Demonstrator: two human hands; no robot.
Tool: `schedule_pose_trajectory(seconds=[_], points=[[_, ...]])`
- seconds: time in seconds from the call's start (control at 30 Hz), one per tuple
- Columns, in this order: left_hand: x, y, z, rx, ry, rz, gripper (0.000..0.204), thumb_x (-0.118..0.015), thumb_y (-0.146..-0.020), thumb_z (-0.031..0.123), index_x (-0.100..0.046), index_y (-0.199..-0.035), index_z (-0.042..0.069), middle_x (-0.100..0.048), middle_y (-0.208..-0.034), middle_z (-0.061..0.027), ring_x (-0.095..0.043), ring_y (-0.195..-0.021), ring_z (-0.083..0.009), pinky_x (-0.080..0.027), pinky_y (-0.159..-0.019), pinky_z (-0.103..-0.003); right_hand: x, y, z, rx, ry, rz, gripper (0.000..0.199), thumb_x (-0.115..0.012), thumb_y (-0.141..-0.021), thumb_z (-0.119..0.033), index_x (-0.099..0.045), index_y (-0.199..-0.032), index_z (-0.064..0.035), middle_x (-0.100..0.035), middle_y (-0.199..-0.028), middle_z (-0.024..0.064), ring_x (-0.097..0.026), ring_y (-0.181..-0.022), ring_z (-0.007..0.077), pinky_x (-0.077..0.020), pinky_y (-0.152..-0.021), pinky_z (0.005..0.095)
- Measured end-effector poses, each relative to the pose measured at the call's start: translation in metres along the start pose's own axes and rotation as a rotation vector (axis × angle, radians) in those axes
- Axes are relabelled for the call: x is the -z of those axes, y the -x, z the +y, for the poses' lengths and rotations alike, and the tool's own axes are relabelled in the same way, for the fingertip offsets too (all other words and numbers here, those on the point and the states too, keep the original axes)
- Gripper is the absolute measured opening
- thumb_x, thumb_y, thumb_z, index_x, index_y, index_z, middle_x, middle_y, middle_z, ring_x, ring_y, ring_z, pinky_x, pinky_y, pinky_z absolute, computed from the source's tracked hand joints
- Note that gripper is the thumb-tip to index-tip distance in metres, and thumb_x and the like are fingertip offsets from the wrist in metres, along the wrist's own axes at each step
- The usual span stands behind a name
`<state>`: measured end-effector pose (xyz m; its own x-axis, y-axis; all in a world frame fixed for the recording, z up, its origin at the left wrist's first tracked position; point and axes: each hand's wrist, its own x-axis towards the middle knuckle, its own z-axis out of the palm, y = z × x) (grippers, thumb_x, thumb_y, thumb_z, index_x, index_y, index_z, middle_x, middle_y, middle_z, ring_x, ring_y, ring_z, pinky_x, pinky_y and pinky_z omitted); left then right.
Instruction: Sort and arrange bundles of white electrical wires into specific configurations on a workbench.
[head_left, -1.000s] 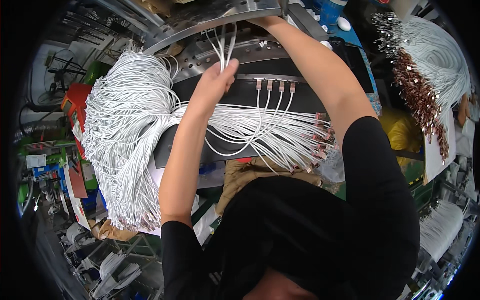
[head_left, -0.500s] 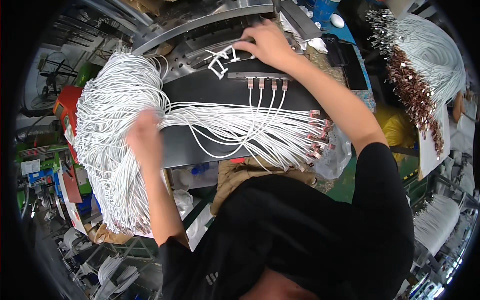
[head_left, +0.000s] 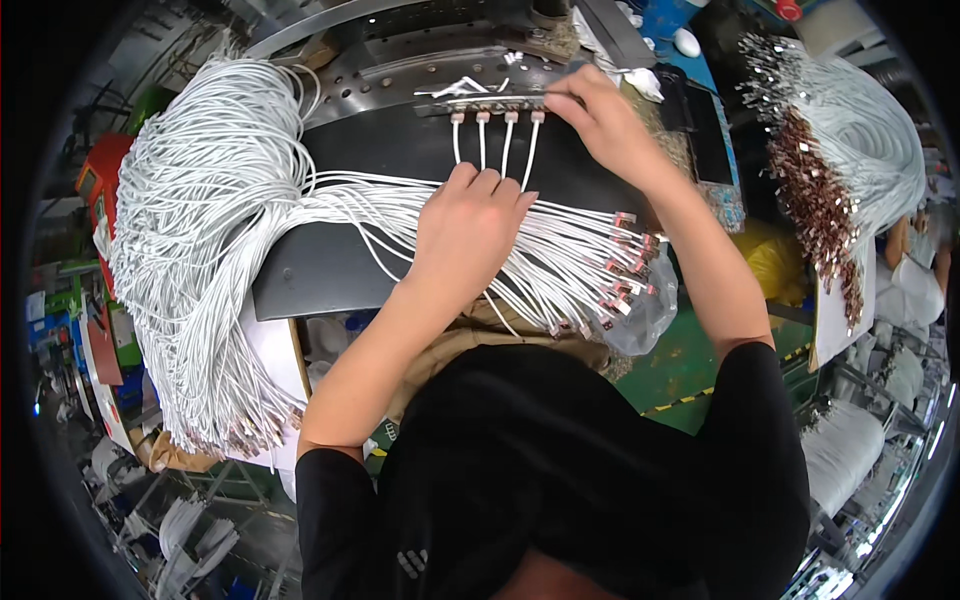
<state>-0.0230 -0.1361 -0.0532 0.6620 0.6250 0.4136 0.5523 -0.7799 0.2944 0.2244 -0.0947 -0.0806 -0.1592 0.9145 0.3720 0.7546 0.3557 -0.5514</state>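
Observation:
My right hand (head_left: 598, 118) pinches the right end of a narrow metal bar (head_left: 480, 106) at the back of the black work surface. Several white cables (head_left: 507, 148) hang from the bar, their reddish-brown end connectors lined up along its near edge. Below them my left hand (head_left: 465, 228) is closed, knuckles up, over these cables; its fingertips are partly hidden. A loose row of white cables (head_left: 560, 245) runs under and past that hand, ending at the right in reddish connectors (head_left: 625, 265). White plastic scraps (head_left: 462, 88) lie just behind the bar.
A thick bundle of white cables (head_left: 200, 190) hangs over the left side of the black surface (head_left: 330, 265). A perforated metal machine part (head_left: 350, 100) borders the back. Another cable bundle with brown ends (head_left: 850, 130) is at the far right. A clear plastic bag (head_left: 655, 310) hangs nearby.
My left hand has come from the large bundle to the cables below the bar. My right hand has moved from the white scraps to the bar's right end. The bar sits farther back and left in view.

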Motion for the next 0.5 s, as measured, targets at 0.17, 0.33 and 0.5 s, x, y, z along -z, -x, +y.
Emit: schedule_pose_trajectory(seconds=[0.17,0.33,0.5], points=[[0.011,-0.006,-0.027,0.032,-0.188,0.001,0.021,-0.071,-0.086,0.024,-0.067,-0.072,0.008,-0.063,-0.071,-0.006,-0.058,-0.076,-0.0233,-0.052,-0.065,-0.036,-0.031,-0.092,-0.003,0.109,0.011,0.153,0.028,-0.059,-0.098,-0.024,-0.066,-0.113,-0.0017,-0.064,-0.1,0.0154,-0.061,-0.101,0.0326,-0.0476,-0.089,0.039],[0.024,-0.081,-0.058,0.08,-0.271,0.002,0.023,-0.067,-0.087,0.026,-0.071,-0.073,0.009,-0.068,-0.072,-0.0084,-0.064,-0.08,-0.0256,-0.054,-0.066,-0.036,-0.066,-0.212,0.104,0.08,-0.219,0.411,0.02,-0.062,-0.095,-0.019,-0.066,-0.103,-0.0014,-0.065,-0.094,0.0116,-0.06,-0.088,0.0244,-0.05,-0.079,0.0375],[0.025,-0.132,-0.096,0.431,-0.123,-0.343,0.023,-0.058,-0.088,0.02,-0.075,-0.097,0.008,-0.073,-0.095,-0.0137,-0.066,-0.107,-0.0367,-0.055,-0.085,-0.044,-0.09,-0.247,0.108,-0.123,-0.077,0.163,0.024,-0.054,-0.099,-0.019,-0.066,-0.109,-0.0001,-0.067,-0.103,0.0154,-0.063,-0.096,0.0264,-0.0498,-0.087,0.0389]])
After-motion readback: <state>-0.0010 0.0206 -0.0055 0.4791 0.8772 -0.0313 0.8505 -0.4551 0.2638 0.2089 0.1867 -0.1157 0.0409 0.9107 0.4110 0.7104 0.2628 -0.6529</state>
